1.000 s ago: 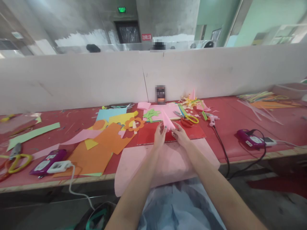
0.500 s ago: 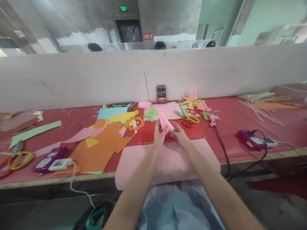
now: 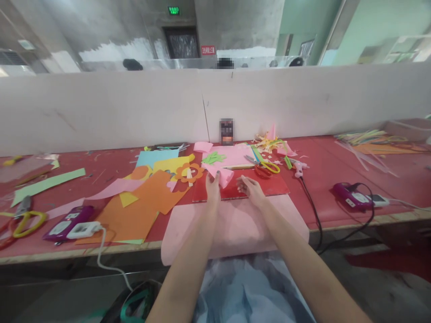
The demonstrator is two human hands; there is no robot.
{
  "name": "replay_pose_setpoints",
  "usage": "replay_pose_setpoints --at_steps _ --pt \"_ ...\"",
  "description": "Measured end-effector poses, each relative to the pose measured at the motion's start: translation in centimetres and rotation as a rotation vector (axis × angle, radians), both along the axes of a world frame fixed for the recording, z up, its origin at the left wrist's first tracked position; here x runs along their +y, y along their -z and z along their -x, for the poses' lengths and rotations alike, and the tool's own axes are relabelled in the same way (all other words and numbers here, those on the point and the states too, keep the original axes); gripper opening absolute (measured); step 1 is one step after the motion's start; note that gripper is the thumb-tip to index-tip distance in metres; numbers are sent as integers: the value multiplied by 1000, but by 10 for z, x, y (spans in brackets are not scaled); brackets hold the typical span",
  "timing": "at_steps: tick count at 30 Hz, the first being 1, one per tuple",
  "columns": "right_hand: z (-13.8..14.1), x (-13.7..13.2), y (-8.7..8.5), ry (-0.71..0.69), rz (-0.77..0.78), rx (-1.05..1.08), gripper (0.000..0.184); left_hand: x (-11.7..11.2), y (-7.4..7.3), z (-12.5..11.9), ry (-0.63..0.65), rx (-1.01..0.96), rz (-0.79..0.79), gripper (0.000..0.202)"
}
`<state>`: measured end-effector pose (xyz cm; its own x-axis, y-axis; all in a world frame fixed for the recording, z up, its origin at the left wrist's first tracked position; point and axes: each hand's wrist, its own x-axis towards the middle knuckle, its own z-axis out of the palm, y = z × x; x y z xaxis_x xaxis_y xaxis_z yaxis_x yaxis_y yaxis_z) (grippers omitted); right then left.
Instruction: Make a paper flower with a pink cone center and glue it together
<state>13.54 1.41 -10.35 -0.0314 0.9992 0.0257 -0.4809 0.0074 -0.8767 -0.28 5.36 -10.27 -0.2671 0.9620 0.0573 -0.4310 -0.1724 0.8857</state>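
Note:
My left hand (image 3: 213,189) is closed on a pink paper cone (image 3: 225,177), tilted so its wide, ruffled end faces right and its narrow end points left. My right hand (image 3: 249,187) hovers just right of the cone, apart from it, with loosely curled fingers and nothing visible in them. Below both hands lies a red board (image 3: 269,189). Green paper leaves (image 3: 214,157) rest on pink sheets (image 3: 239,154) behind the cone. Scissors with red and yellow handles (image 3: 269,167) lie beyond my right hand.
A pink glue gun (image 3: 299,168) with a black cable lies to the right, near a purple device (image 3: 352,196). Orange paper (image 3: 134,215) and an orange flower ring (image 3: 182,173) are on the left. Another purple device (image 3: 69,223) and scissors (image 3: 28,220) lie further left. A white partition (image 3: 151,107) stands behind.
The pink cone has turned from point-up to lying sideways in my left hand, which moved slightly left. My right hand has come off the cone.

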Motion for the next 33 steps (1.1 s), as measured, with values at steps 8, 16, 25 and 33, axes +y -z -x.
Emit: replay_pose_setpoints --at_steps 8,16,25,33 --pt "2 -3 2 -81 16 -168 41 -12 -8 -10 86 290 -83 44" --pt "-1 -3 4 -115 21 -160 38 -19 -12 -12 110 418 -106 46" --pt "4 -3 3 -210 0 -320 49 -13 -10 -9 102 333 -32 46" --pt "3 -4 2 -103 -10 -240 46 -12 -7 -11 96 378 -49 47"
